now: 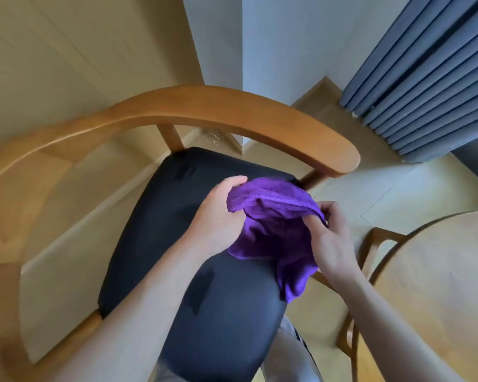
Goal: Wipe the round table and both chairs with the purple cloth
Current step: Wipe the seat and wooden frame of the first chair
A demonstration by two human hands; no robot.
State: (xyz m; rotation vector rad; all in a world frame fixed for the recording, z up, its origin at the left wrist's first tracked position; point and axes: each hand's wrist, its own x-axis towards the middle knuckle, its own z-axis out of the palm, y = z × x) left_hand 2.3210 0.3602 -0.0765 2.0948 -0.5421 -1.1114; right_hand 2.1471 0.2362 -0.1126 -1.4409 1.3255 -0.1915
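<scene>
I hold the purple cloth (273, 230) in both hands above the black seat (177, 230) of the chair (193, 106). My left hand (218, 216) grips the cloth's left end: the fingers are curled over the top edge and the bunched fabric is closed inside them. My right hand (331, 238) pinches the cloth's right end between the thumb and the curled fingers, at the hemmed upper edge. Between the two hands that edge runs roughly level, folded over on itself. The rest of the cloth hangs down from it in loose folds, and its lowest corner (293, 293) dangles below my right wrist, in front of the seat's right side. Whether the hanging part touches the seat I cannot tell. The seat is a dark padded cushion set in a wooden frame. A curved wooden backrest (122, 117) wraps around the far side and continues into an armrest that ends just beyond the cloth, at the upper right. Two darker patches (202, 293) show on the cushion, one near the back and one under my left forearm. The round table (447, 271), with a pale wooden top, stands to my right, near the chair but apart from it, and its wooden legs (370, 244) show beneath the rim. Behind the chair are a pale wall (287, 37) and a pleated grey curtain (425, 78) reaching down to the light wooden floor (398, 183).
</scene>
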